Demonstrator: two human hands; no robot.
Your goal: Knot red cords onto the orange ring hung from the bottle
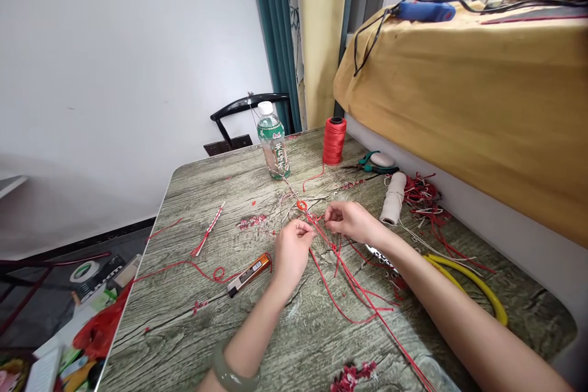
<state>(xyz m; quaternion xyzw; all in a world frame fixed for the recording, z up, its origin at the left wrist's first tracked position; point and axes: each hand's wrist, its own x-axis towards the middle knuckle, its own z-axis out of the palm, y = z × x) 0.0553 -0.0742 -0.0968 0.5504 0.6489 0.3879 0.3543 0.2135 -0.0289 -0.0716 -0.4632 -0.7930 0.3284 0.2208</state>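
Note:
Red cords (333,247) run from a small orange-red ring (301,204) down across the table toward its near edge. My left hand (293,251) is closed in a pinch on the red cord just below the ring. On the other side, my right hand (351,220) has its fingers curled together at a red strand of the cord; its fingertips are partly hidden. A thin twisted string links the ring to a plastic drink bottle (272,144) with a green label and white cap, standing upright. A bangle (234,370) circles my left wrist.
A red thread spool (334,142) stands behind, near green-handled pliers (372,162). Right of my hands lie a white cord roll (394,199), a heap of scraps (420,196) and a yellow loop (487,291). An orange and silver lighter-like object (249,274) and a red-white braid (210,229) lie left.

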